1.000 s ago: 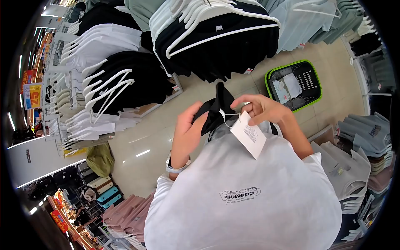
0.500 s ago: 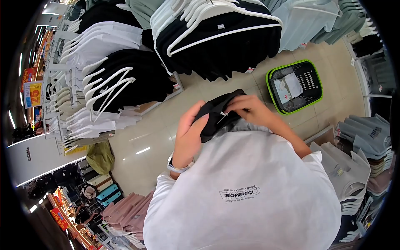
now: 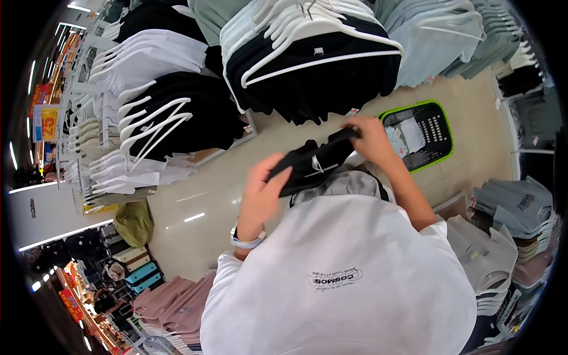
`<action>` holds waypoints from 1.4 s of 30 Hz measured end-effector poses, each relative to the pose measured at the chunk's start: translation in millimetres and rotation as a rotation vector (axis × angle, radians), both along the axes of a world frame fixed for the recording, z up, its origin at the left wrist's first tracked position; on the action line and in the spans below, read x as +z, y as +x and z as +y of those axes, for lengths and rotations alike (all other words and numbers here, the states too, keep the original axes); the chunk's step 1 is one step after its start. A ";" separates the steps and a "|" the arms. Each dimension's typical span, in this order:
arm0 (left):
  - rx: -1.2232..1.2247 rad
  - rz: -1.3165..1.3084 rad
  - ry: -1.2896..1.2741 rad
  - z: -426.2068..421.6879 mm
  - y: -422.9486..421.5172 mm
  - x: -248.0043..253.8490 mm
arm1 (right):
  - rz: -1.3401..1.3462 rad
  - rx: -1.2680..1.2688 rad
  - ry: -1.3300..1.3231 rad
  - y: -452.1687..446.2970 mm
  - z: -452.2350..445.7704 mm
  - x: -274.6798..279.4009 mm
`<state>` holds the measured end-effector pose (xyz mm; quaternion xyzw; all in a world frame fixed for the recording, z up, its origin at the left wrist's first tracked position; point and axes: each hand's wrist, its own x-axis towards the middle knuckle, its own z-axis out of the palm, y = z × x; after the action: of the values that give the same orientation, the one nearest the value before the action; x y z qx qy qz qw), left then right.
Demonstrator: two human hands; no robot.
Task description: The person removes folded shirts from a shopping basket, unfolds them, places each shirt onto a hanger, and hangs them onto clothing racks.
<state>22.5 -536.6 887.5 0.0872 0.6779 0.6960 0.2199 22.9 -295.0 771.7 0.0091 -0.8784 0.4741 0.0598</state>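
Observation:
A black garment with a small white label is stretched between my two hands in front of my chest. My left hand, with a watch on its wrist, grips the garment's left end. At the upper right edge, my right hand pinches the black cloth. Most of the garment is bunched, so its full shape is hidden. Just below it shows a patch of grey mottled fabric, above the white printed T-shirt that I wear.
Ahead hangs a rack of black T-shirts on white hangers. To the left are more hanging shirts. A black basket with a green rim stands on the tiled floor, holding papers or packets. Folded-looking grey shirts are at right, pink ones at lower left.
My right hand has moved up and to the right, pulling the black garment wider. Its white label now shows more clearly. My left hand has shifted slightly left and down.

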 end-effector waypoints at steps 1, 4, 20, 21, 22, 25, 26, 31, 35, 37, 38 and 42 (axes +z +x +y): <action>0.059 0.143 -0.150 -9.1 -6.8 -4.8 | 0.149 -0.071 0.023 -4.1 9.8 3.4; 0.121 0.594 -0.515 -37.7 -30.9 -24.3 | 0.161 -0.099 0.112 -6.3 34.0 46.1; 0.242 0.528 -0.366 4.1 -3.5 -40.8 | 0.539 -0.148 0.222 -146.3 52.0 83.7; 0.250 0.529 -0.366 3.7 -1.6 -40.5 | 0.463 -0.117 0.255 -154.8 51.9 82.5; 0.204 0.464 -0.372 3.0 0.5 -40.1 | 0.454 -0.095 0.272 -161.6 53.3 83.0; 0.106 0.369 -0.385 0.3 5.3 -38.7 | 0.277 0.000 0.278 -165.6 56.0 91.5; 0.054 0.305 -0.374 0.5 7.3 -38.1 | 0.303 -0.005 0.271 -166.5 54.3 90.1; 0.055 0.190 -0.293 -2.7 11.0 -43.8 | 0.272 -0.025 0.158 -155.3 38.5 89.6; 0.008 0.127 -0.266 -13.3 8.9 -45.0 | 0.077 0.082 -0.339 -156.6 25.4 74.6; 0.065 0.202 -0.352 -15.3 8.1 -35.5 | 0.093 0.123 -0.189 -161.3 23.5 69.2; 0.099 0.307 -0.424 -19.2 5.9 -37.7 | 0.214 0.065 -0.139 -169.5 25.8 56.2; 0.223 0.290 -0.530 -36.7 -0.4 -33.7 | 0.225 -0.184 0.066 -151.4 25.1 89.7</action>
<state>22.1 -573.4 853.9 0.0500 0.8653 0.4953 0.0584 -128.6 -269.9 861.4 -0.0165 -0.8784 0.4334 0.2008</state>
